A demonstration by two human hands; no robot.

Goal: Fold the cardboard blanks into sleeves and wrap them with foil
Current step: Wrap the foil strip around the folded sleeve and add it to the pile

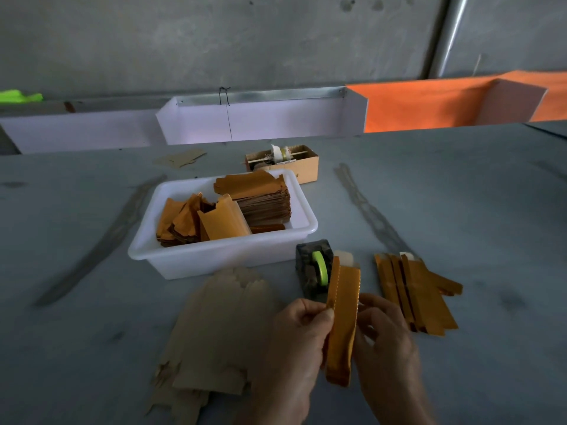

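Plainly, the gold foil-wrapped sleeve (342, 320) is the piece in work, held in the air low in the view, just above the near part of the table (491, 210). Both hands are clamped on it: the left hand (302, 342) pinches its left edge with thumb and forefinger near the upper half, and the right hand (388, 335) curls round its right edge from the other side.

It looks very light, a thin card core under a slick, shiny foil skin, so I judge it would crease or dent under a hard squeeze and could slide between dry fingers. The long edges, where the card gives stiffness, seem the right places to hold it; the flat faces would probably buckle.

Its long axis runs from about 6 o'clock to 12 o'clock, tilted a little toward 1, with the far end pointing away from the person toward the tape dispenser (314, 268), which stands just beyond it. A pale tip shows at that far end.

Finished gold sleeves (417, 296) lie fanned at 3 o'clock of the held one. Plain cardboard blanks (214, 332) lie at 9 o'clock. The white tub (221, 256) with more stock sits at 11 o'clock.
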